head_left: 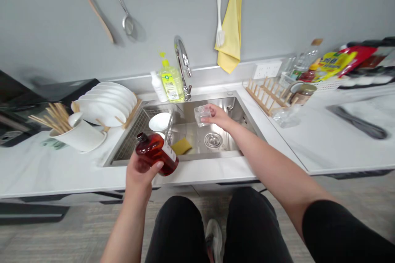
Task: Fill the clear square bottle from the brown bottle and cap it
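Note:
My left hand (140, 171) is closed round a dark amber bottle (156, 153) with a white label, held tilted above the front edge of the steel sink (237, 109). Over the sink basin, my right hand (217, 116) grips a small clear glass (202, 114) just below the curved tap (182, 59). A yellow sponge (182, 146) lies on the sink floor beside the round drain (212, 140). A white bowl (159, 121) rests on the wire rack at the sink's left side.
White plates (106, 100) stand in a wooden rack at left, beside a white holder of chopsticks (78, 133). A yellow soap bottle (170, 82) stands behind the sink. At right are an empty wooden rack (267, 96), jars and packets. A yellow cloth (231, 28) hangs on the wall.

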`<control>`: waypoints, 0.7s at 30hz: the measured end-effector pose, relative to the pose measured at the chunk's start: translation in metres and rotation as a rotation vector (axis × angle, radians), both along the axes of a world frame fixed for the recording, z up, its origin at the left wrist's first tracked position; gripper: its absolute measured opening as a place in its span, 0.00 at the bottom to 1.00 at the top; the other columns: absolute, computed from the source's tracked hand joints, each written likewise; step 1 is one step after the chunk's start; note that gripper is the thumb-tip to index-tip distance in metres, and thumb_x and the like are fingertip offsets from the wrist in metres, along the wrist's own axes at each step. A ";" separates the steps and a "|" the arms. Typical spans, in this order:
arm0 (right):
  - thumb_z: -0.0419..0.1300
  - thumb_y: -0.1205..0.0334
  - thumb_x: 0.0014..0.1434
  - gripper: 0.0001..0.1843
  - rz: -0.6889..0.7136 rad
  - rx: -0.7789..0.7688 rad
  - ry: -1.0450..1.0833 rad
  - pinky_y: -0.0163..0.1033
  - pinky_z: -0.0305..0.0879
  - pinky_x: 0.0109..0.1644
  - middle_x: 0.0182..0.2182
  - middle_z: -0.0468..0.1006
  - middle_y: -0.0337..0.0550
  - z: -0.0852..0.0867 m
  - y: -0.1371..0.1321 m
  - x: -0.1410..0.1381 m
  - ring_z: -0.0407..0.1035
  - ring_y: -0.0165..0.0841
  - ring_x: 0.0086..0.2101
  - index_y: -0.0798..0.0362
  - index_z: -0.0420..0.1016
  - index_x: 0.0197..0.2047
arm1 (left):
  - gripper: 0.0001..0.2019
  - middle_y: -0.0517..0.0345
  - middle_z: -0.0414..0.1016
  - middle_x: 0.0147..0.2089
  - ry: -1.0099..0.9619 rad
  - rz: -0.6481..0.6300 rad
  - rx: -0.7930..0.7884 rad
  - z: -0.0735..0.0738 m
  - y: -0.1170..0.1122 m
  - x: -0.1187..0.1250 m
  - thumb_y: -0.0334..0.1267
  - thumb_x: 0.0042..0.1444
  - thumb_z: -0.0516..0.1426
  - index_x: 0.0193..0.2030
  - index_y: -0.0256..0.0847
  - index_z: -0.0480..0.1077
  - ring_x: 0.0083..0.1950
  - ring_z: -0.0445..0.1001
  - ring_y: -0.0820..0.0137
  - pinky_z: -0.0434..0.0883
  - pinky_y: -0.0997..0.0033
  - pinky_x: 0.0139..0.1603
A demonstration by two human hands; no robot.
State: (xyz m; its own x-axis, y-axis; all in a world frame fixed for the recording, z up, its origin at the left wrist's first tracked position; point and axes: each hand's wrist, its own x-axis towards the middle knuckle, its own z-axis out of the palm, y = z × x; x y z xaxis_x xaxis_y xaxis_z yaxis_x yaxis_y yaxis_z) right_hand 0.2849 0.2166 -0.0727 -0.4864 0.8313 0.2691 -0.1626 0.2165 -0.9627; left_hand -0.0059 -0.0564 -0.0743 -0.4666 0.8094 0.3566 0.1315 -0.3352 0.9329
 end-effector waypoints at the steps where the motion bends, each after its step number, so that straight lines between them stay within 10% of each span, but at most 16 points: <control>1: 0.89 0.49 0.41 0.38 -0.016 0.002 -0.001 0.52 0.85 0.57 0.44 0.88 0.40 0.005 -0.007 0.001 0.84 0.43 0.47 0.46 0.80 0.52 | 0.40 0.48 0.90 0.57 0.000 0.012 -0.018 -0.003 -0.006 -0.001 0.48 0.47 0.83 0.66 0.43 0.81 0.53 0.89 0.56 0.86 0.61 0.55; 8: 0.87 0.45 0.48 0.35 -0.154 0.111 0.010 0.51 0.82 0.56 0.48 0.88 0.42 0.027 -0.085 0.022 0.84 0.44 0.47 0.45 0.79 0.53 | 0.48 0.41 0.88 0.64 -0.049 -0.060 -0.176 0.003 -0.031 -0.004 0.48 0.43 0.84 0.70 0.43 0.76 0.63 0.88 0.47 0.85 0.48 0.66; 15: 0.88 0.45 0.46 0.39 -0.218 0.041 -0.080 0.54 0.80 0.61 0.48 0.87 0.43 -0.002 -0.186 0.056 0.84 0.46 0.48 0.44 0.79 0.56 | 0.48 0.39 0.86 0.66 -0.024 -0.158 -0.181 -0.006 -0.036 0.024 0.48 0.42 0.83 0.70 0.43 0.74 0.66 0.87 0.45 0.79 0.37 0.74; 21: 0.86 0.42 0.47 0.38 -0.225 0.071 -0.146 0.53 0.78 0.63 0.50 0.87 0.44 -0.019 -0.222 0.057 0.82 0.47 0.51 0.45 0.79 0.56 | 0.47 0.40 0.84 0.70 0.050 -0.250 -0.149 -0.024 -0.034 0.040 0.48 0.46 0.81 0.72 0.46 0.72 0.71 0.85 0.43 0.78 0.35 0.77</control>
